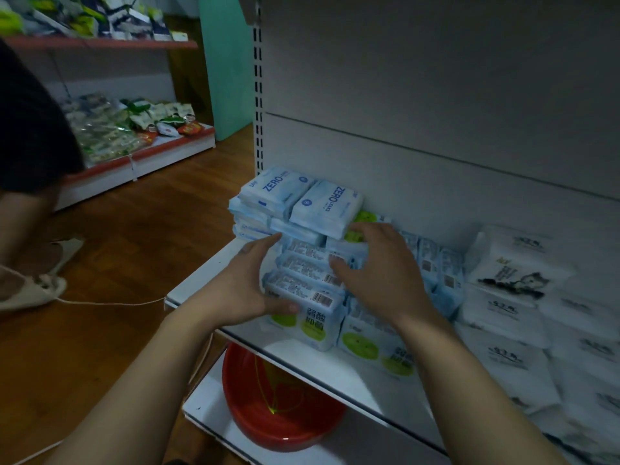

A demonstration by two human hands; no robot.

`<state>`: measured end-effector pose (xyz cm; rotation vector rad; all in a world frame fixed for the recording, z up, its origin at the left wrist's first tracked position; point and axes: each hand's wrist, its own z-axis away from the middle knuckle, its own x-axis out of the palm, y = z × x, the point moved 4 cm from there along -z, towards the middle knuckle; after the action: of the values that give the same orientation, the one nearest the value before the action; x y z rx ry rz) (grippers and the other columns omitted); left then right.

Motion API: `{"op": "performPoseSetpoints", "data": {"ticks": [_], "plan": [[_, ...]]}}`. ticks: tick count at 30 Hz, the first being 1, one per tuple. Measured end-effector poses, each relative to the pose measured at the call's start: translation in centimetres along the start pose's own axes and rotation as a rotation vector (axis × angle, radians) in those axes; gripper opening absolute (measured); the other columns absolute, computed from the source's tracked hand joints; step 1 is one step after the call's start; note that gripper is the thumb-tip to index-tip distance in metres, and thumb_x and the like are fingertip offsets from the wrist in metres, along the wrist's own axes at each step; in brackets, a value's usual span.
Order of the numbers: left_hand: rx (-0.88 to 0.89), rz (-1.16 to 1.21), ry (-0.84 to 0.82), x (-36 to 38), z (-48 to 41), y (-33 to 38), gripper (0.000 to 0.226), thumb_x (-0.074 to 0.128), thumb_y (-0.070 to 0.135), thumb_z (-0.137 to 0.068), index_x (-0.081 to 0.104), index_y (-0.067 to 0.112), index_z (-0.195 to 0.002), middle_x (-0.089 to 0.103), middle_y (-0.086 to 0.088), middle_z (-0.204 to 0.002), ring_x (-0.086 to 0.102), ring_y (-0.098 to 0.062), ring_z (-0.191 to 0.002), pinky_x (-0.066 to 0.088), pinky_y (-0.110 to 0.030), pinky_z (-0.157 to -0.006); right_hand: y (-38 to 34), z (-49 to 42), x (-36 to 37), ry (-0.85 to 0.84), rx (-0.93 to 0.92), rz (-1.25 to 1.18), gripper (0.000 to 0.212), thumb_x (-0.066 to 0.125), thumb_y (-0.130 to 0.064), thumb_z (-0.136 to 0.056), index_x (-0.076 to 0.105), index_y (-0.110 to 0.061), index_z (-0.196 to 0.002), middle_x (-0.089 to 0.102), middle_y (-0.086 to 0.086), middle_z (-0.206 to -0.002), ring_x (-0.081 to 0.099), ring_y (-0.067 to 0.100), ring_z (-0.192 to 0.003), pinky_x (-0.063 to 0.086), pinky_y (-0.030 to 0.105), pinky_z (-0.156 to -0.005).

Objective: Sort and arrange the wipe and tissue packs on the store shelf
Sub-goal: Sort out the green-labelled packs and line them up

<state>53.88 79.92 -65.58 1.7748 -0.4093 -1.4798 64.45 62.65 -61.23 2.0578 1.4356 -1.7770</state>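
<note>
Several upright wipe packs (303, 285) between left hand (241, 290), right hand (379, 273)

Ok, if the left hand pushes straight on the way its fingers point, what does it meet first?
The left hand aims toward the back left, so it would first meet the ZERO packs stacked there. Its index tip looks almost on the lower ones, though depth is unclear.
</note>
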Motion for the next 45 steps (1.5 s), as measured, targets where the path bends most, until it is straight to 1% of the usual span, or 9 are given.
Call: {"op": "performPoseSetpoints", "data": {"ticks": [5,11,14,17,21,26,30,35,45], "plan": [[0.017,0.02,0.037,-0.7,0.2,0.1,0.114,0.086,0.043,-0.063,0.017,0.033,-0.152,0.023,0.006,-0.156,0.024,-0.013,-0.141,0.027,-0.031,-0.111,-1.5,-6.2,2.8,-0.106,-0.034,0.408,0.08,0.067,-0.052,-0.08,0.03,-0.021,-0.144,0.033,0.008,-0.145,0.033,0.027,-0.13,0.03,0.039,-0.103],[0.021,0.006,0.084,-1.6,0.7,0.0,0.104,0.077,0.059,-0.067,0.021,0.034,-0.151,0.027,0.007,-0.156,0.027,-0.012,-0.141,0.028,-0.031,-0.111,-1.0,-8.4,2.4,0.019,-0.089,0.493,0.043,0.06,-0.015,-0.087,0.05,-0.016,-0.13,0.054,0.007,-0.124,0.051,0.026,-0.109,0.04,0.031,-0.076],[0.028,-0.009,0.161,-2.0,0.9,0.0,0.093,0.072,0.059,-0.073,0.026,0.032,-0.15,0.033,0.004,-0.153,0.033,-0.014,-0.138,0.032,-0.031,-0.107,-1.2,-6.7,-0.6,0.264,-0.073,0.217,0.03,0.057,-0.015,-0.088,0.06,-0.009,-0.118,0.063,0.009,-0.105,0.058,0.025,-0.092,0.038,0.028,-0.067],[0.04,0.088,0.247,-2.6,1.2,0.7,0.091,0.068,0.063,-0.071,0.03,0.031,-0.147,0.039,0.006,-0.148,0.039,-0.012,-0.133,0.037,-0.032,-0.105,-1.8,-3.2,-3.7,0.433,0.048,-0.274,0.015,0.063,-0.012,-0.086,0.063,-0.013,-0.1,0.063,-0.007,-0.082,0.06,-0.002,-0.067,0.041,0.011,-0.055],[0.028,0.487,0.227,-3.2,1.7,2.2,0.09,0.071,0.056,-0.065,0.031,0.037,-0.143,0.051,0.01,-0.132,0.057,-0.009,-0.115,0.052,-0.031,-0.088,-2.6,0.3,-2.2,0.17,0.286,-0.929,0.01,0.059,-0.008,-0.091,0.066,-0.012,-0.096,0.072,0.002,-0.087,0.071,0.01,-0.073,0.055,0.02,-0.059],[0.037,0.711,0.18,-2.9,1.9,2.6,0.068,0.082,0.018,-0.075,0.046,0.024,-0.132,0.069,-0.007,-0.112,0.07,-0.022,-0.096,0.06,-0.042,-0.076,-3.0,2.4,1.1,-0.054,0.416,-1.162,0.016,0.052,-0.005,-0.093,0.065,-0.01,-0.102,0.074,0.005,-0.092,0.072,0.022,-0.08,0.058,0.034,-0.062],[0.035,0.715,0.187,-3.6,2.3,1.3,0.071,0.082,0.012,-0.069,0.048,0.024,-0.13,0.072,-0.007,-0.108,0.071,-0.025,-0.094,0.059,-0.038,-0.069,-2.2,2.8,1.8,-0.076,0.323,-0.87,0.027,0.06,-0.01,-0.09,0.061,-0.031,-0.106,0.071,-0.002,-0.096,0.07,0.013,-0.083,0.059,0.034,-0.072],[-0.024,0.707,0.275,-6.9,2.5,-1.3,0.064,0.084,-0.003,-0.06,0.057,0.018,-0.114,0.074,-0.004,-0.101,0.072,-0.024,-0.09,0.06,-0.031,-0.07,-1.0,3.8,1.6,-0.008,0.188,-0.606,0.038,0.068,-0.02,-0.086,0.054,-0.04,-0.115,0.064,-0.017,-0.098,0.059,-0.009,-0.087,0.045,0.007,-0.07],[-0.257,0.475,0.301,-5.4,0.3,-8.3,0.046,0.072,-0.001,-0.077,0.056,0.022,-0.114,0.072,-0.002,-0.102,0.072,-0.018,-0.09,0.059,-0.033,-0.075,0.3,3.8,1.9,-0.085,0.141,-0.344,0.04,0.063,-0.032,-0.088,0.043,-0.048,-0.119,0.051,-0.026,-0.112,0.049,-0.006,-0.104,0.035,0.015,-0.083]]}}
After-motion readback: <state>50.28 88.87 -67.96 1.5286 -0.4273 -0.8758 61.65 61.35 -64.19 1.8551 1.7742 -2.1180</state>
